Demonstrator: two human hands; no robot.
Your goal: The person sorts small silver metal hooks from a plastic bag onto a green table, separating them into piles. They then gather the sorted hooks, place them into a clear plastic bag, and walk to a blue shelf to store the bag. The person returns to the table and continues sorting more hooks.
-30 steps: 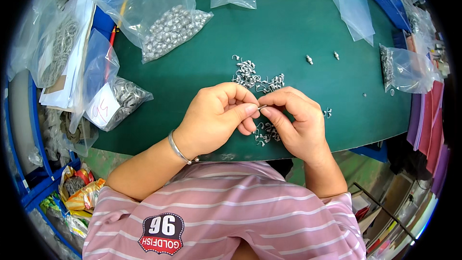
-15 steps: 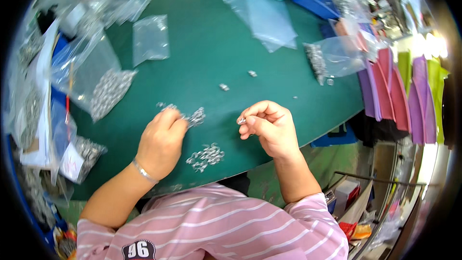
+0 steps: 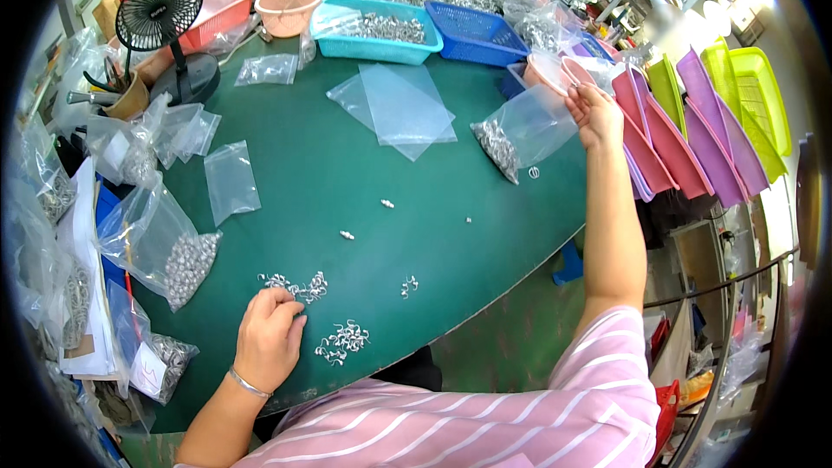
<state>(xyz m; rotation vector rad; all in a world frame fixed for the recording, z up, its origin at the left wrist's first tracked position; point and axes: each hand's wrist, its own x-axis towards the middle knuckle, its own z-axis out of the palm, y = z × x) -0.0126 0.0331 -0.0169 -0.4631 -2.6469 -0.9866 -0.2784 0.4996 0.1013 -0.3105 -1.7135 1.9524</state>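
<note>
My left hand [image 3: 270,338] rests with bent fingers at the edge of a loose pile of small silver metal hooks [image 3: 310,287]. Its fingertips are pressed together; what lies between them is hidden. Nearer me is a second pile of hooks [image 3: 344,342], and a smaller cluster of hooks [image 3: 409,286] lies to the right. My right hand [image 3: 598,117] is stretched far to the right beside a pink bowl [image 3: 546,74], fingers pinched. A tiny shiny bit shows at its fingertips, too small to name. Two small silver pieces [image 3: 347,235] lie apart in mid-table.
A clear bag of metal parts [image 3: 498,149] lies by my right forearm. Flat plastic bags [image 3: 403,104], a turquoise basket [image 3: 377,50] and a blue basket [image 3: 477,32] are farther back. Filled bags [image 3: 191,264] and a black fan [image 3: 160,7] line the left. Coloured trays [image 3: 693,134] stand right.
My right hand has swung from mid-table out to the far right by the pink bowl. A small hook cluster shows where it was. My left hand stays at the pile; the view has tilted up.
</note>
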